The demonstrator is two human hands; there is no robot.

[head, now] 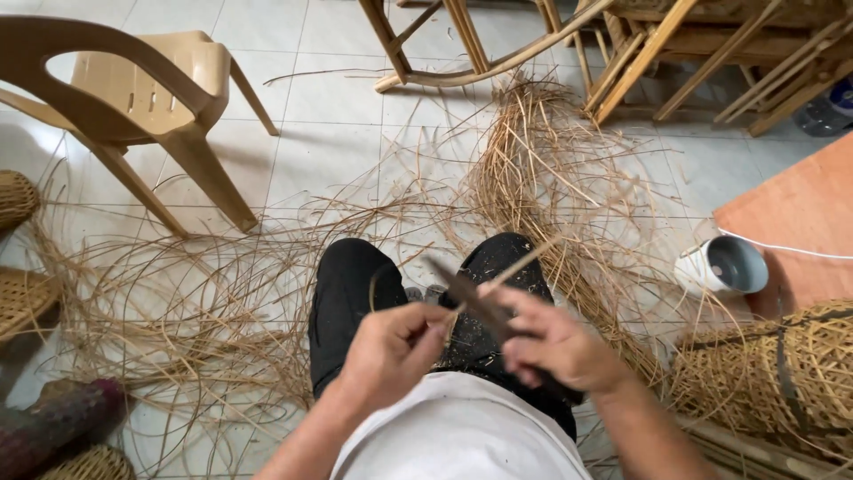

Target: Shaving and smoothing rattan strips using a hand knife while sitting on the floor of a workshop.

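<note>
Upper left: tan plastic chair [151, 98]. Floor [338, 151]: loose cane strips [533, 178]. Lower centre: your left hand [391, 348], closed on the near end of a thin cane strip [524, 260] running up-right. Just right: your right hand [555, 342], closed on a dark knife [466, 293], its blade crossing the strip. Far right: woven basket [782, 373].

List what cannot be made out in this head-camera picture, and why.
- Knife in right hand: motion blur hides its edge.
- Cane strip by left hand: blurred.
- Woven basket: cut by right edge.
- Wooden frames: cut by top edge.
</note>
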